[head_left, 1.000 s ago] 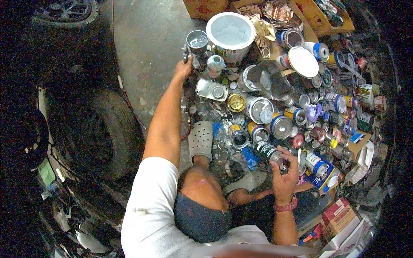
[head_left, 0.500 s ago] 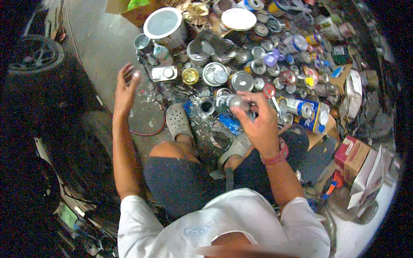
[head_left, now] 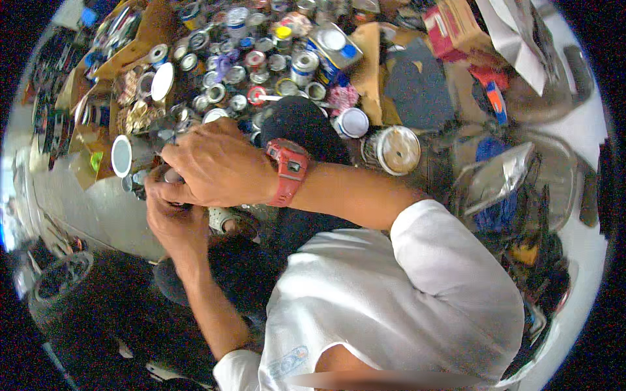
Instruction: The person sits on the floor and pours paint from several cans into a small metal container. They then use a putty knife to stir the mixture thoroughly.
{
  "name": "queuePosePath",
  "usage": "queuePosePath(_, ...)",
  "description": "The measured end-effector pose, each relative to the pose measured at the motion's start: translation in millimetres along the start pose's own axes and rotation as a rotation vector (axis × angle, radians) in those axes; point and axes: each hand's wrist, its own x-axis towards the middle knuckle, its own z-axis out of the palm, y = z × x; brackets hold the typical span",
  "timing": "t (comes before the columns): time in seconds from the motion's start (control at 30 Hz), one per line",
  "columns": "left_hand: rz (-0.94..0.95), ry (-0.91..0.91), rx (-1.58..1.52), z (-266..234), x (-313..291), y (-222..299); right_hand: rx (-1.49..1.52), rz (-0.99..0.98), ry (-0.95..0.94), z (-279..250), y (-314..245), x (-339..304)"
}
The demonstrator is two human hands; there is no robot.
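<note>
My right hand point(head_left: 222, 163), with a red watch point(head_left: 287, 171) at the wrist, reaches across to the left. Its fingers are closed and bent down against my left hand point(head_left: 173, 212). The left hand is below it, its fingers curled around something small between the two hands. A greyish bit shows there, but the fingers hide its kind. A white-faced bucket point(head_left: 122, 156) stands just left of the hands. Above them lies a crowd of cans and jars, with a round white lid point(head_left: 162, 81) among them.
To the right stand a cream-smeared tin point(head_left: 394, 150) and a white-lidded can point(head_left: 352, 123). A red-and-tan box point(head_left: 456, 29) and a dark flat sheet point(head_left: 417, 88) lie beyond. Cardboard boxes point(head_left: 150, 32) are at the upper left, a dark tyre point(head_left: 62, 280) at the lower left.
The view has turned to the right. My right hand, which held a clear jar-like container, has moved left to meet my left hand. The left hand, open before, has closed.
</note>
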Motion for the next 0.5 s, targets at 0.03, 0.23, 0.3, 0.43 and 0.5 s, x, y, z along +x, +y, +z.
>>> queuePosePath(0.03, 0.074, 0.057, 0.135, 12, -8, 3, -0.016, 0.058, -0.125, -6, 5, -9)
queuePosePath(0.23, 0.096, -0.04, 0.278, 51, -28, 43, 0.159, 0.204, -0.093, -38, 32, -52)
queuePosePath(0.3, 0.07, -0.183, 0.143, 49, -30, 54, 0.139, 0.166, -0.088, -42, 37, -62)
queuePosePath(0.43, 0.081, -0.309, 0.089, 54, -32, 62, 0.213, 0.146, 0.025, -48, 44, -74)
queuePosePath(0.5, 0.073, -0.373, 0.062, 58, -32, 62, 0.179, 0.156, 0.043, -52, 45, -79)
